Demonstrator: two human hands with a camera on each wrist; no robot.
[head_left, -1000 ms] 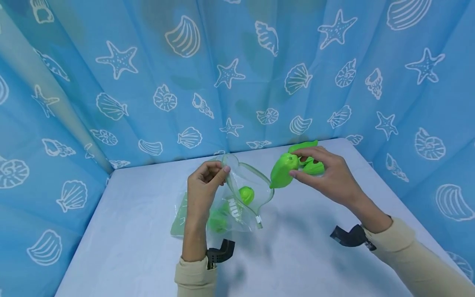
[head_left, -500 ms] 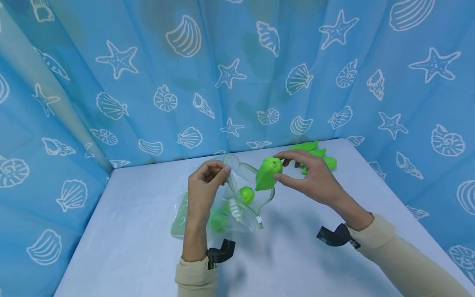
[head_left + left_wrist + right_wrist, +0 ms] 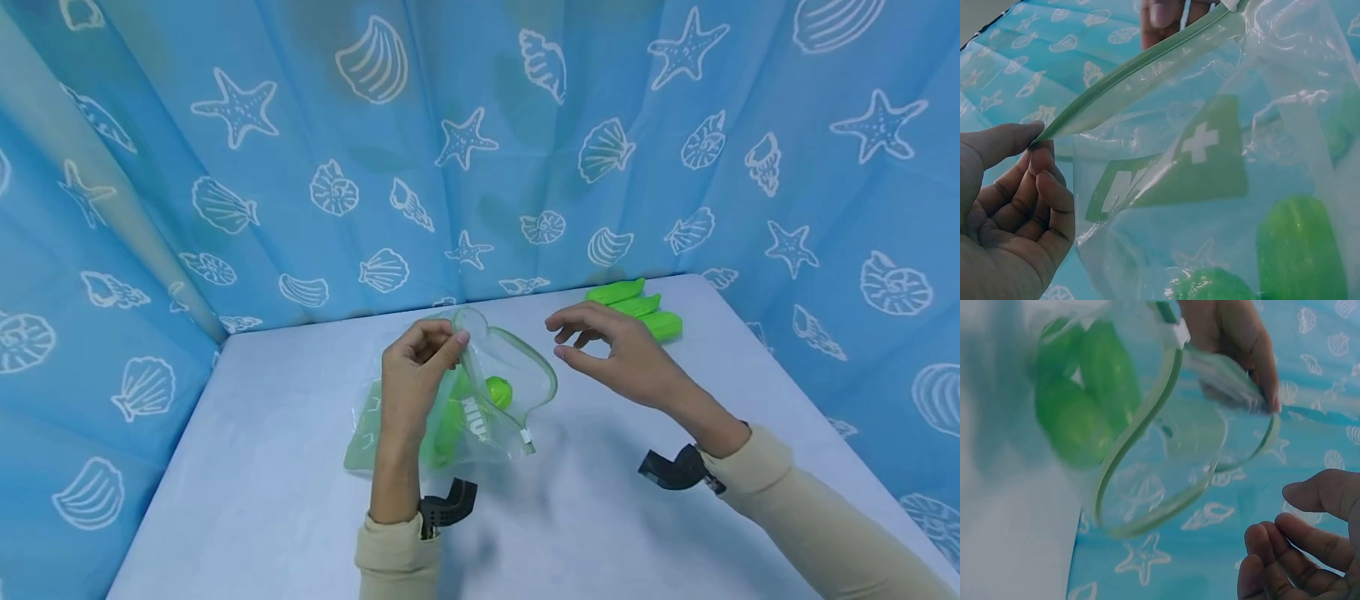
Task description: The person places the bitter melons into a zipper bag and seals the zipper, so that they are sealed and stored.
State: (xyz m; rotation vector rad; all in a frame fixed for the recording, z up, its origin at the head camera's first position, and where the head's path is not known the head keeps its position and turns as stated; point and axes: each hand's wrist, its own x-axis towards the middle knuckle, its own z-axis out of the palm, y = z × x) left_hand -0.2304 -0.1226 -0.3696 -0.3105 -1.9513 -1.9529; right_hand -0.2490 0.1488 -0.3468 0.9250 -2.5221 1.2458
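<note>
My left hand point(image 3: 412, 375) pinches the green-edged rim of a clear zip bag point(image 3: 474, 421) between thumb and fingers. The bag's mouth gapes toward the right, and its white slider point(image 3: 526, 436) hangs at the lower end. Inside lie several plump green pieces that look like toy fruits or vegetables point(image 3: 1075, 422), touching one another in the right wrist view. One rounded green end point(image 3: 498, 392) shows through the bag's mouth. My right hand point(image 3: 618, 350) hovers just right of the mouth, holding nothing, its fingers loosely bent and apart from the thumb.
Three long ridged green pieces point(image 3: 637, 305) lie side by side near the table's back right corner, behind my right hand. The white table point(image 3: 262, 467) backs onto a blue curtain point(image 3: 300, 125) with shell and starfish prints.
My right hand has brought a green piece leftward from the back right to the bag's mouth and let it go; it now lies in the bag. My left hand has kept its grip.
</note>
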